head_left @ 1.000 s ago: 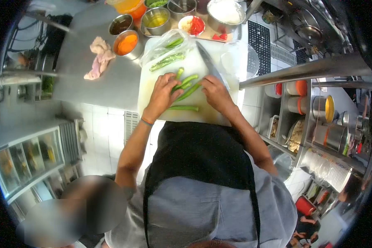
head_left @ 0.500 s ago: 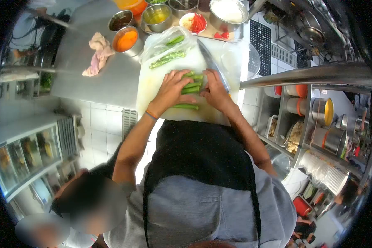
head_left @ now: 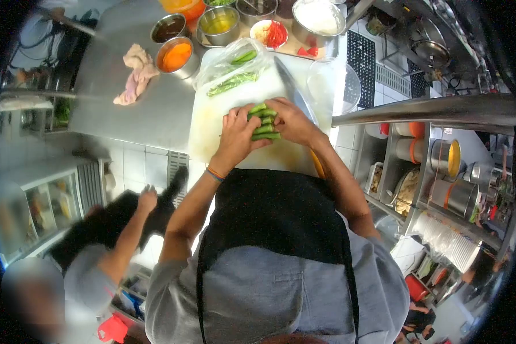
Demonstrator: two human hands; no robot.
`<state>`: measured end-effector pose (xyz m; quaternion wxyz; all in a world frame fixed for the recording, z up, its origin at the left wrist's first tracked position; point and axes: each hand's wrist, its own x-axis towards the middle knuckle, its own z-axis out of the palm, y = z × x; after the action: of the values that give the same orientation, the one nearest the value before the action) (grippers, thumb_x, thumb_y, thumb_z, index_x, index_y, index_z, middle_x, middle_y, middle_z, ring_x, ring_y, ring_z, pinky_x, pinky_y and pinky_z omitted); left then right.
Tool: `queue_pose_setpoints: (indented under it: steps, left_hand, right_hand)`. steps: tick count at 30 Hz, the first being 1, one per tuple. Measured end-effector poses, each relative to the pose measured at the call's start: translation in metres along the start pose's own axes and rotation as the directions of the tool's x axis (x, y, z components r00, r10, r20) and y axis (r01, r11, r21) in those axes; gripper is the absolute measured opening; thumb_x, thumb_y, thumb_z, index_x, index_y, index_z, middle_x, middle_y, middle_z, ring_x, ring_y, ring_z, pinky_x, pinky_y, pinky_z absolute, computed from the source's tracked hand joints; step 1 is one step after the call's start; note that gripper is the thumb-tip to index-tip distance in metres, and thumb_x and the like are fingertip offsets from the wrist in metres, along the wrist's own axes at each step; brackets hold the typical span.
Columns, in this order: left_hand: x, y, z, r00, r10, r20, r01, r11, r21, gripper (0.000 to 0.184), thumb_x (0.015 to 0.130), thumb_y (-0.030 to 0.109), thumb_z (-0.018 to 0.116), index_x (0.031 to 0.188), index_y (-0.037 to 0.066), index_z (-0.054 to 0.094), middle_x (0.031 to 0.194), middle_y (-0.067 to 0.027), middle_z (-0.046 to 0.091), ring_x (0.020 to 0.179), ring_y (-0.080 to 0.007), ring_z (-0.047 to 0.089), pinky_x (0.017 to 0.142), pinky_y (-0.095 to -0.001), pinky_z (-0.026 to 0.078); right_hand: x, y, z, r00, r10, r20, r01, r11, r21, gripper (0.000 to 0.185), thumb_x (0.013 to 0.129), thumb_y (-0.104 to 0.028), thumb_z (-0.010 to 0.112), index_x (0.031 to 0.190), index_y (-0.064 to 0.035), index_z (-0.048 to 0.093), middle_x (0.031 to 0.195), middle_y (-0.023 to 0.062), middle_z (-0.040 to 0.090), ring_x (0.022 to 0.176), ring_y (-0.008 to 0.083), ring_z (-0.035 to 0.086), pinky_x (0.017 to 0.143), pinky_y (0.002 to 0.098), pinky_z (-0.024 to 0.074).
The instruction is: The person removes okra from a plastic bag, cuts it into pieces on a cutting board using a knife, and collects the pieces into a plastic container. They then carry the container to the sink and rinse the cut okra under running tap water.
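Several green asparagus stalks point(head_left: 264, 127) lie side by side on the white cutting board point(head_left: 209, 123), their cut ends to the right. My left hand point(head_left: 237, 133) is wrapped over the bunch from the left, thumb at the near side. At the cut ends, my right hand point(head_left: 295, 122) has its curled fingers on the uppermost stalks. A knife point(head_left: 296, 92) lies on the board's right side, partly hidden under my right hand and forearm. Beyond my hands, a clear plastic bag point(head_left: 243, 54) with more asparagus rests on the board.
Raw chicken point(head_left: 136, 74) lies on the steel table point(head_left: 106, 109) at left. Metal bowls hold orange point(head_left: 176, 56) and yellow point(head_left: 218, 24) contents; a white bowl holds red strips point(head_left: 276, 34). A clear round lid point(head_left: 350, 86) sits at right. Another person point(head_left: 92, 269) is at lower left.
My hands have drawn the asparagus stalks closer together, and the separate near stalk has joined the bunch. My right hand shifted slightly left. The person at lower left has moved, showing an arm and legs.
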<state>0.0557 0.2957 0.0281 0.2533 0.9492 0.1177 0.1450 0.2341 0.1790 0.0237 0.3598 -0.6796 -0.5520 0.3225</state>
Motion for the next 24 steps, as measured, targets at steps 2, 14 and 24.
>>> queue_pose_setpoints:
  steps: [2,14,24]
  left_hand:
    - [-0.005,0.007,-0.002,0.999,-0.041,-0.007,0.041,0.998,0.037,0.068,0.064,0.036,0.086,0.117,0.007,0.055,0.138,-0.0167,0.046,0.117,-0.0359,0.046,0.096,-0.0485,0.036]
    - [-0.010,0.011,0.022,0.997,-0.074,-0.018,0.076,0.940,0.333,0.105,0.069,0.051,0.078,0.144,-0.008,0.033,0.136,-0.0178,0.046,0.111,-0.0306,0.049,0.096,-0.0478,0.036]
    - [-0.012,0.037,0.022,0.988,-0.145,0.046,0.110,0.894,0.435,0.104,0.072,0.055,0.075,0.144,-0.010,0.035,0.155,-0.0260,0.026,0.139,-0.0434,0.031,0.109,-0.0641,0.025]
  right_hand:
    - [-0.010,-0.003,-0.002,0.990,0.069,-0.121,-0.078,0.995,-0.068,0.068,0.074,0.016,0.051,0.140,0.0005,0.044,0.132,0.0201,0.051,0.103,0.0327,0.060,0.088,0.0368,0.0527]
    - [-0.016,-0.013,0.031,0.974,0.016,-0.226,-0.031,0.997,-0.065,0.083,0.073,0.016,0.049,0.152,-0.0012,0.027,0.146,0.0264,0.042,0.132,0.0384,0.045,0.110,0.0396,0.0375]
    - [-0.023,0.012,0.052,0.998,-0.036,-0.048,0.057,0.825,0.563,0.088,0.076,0.011,0.046,0.155,0.0007,0.009,0.162,0.0199,0.014,0.150,0.0284,0.014,0.119,0.0326,0.0172]
